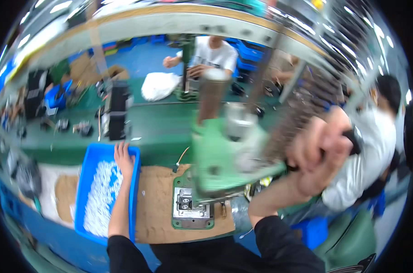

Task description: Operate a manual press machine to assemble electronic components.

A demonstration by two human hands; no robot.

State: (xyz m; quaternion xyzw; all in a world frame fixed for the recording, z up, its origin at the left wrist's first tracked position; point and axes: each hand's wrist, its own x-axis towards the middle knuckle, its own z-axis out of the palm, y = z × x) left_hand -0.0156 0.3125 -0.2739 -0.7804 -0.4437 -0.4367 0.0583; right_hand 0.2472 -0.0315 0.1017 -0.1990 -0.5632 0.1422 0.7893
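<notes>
My right hand [322, 143] is raised at the right, its fingers curled round the dark lever handle [353, 141] of a green bench press [215, 159]. The hand and the press head are smeared by motion. Below the head, a metal fixture [184, 203] sits on the press's green base [192, 224], with small parts at its middle too blurred to tell. At the left, my left hand [123, 158] lies with fingers stretched out over the far rim of a blue bin [89, 164]. Many small white pieces [99, 195] fill the bin's floor.
Brown cardboard [154, 200] covers the bench round the press. Beyond runs a green conveyor belt [161, 120] with a black block-shaped object [118, 111] and a white bag [159, 86]. A co-worker [215, 54] sits across; another person [370, 145] is close at the right.
</notes>
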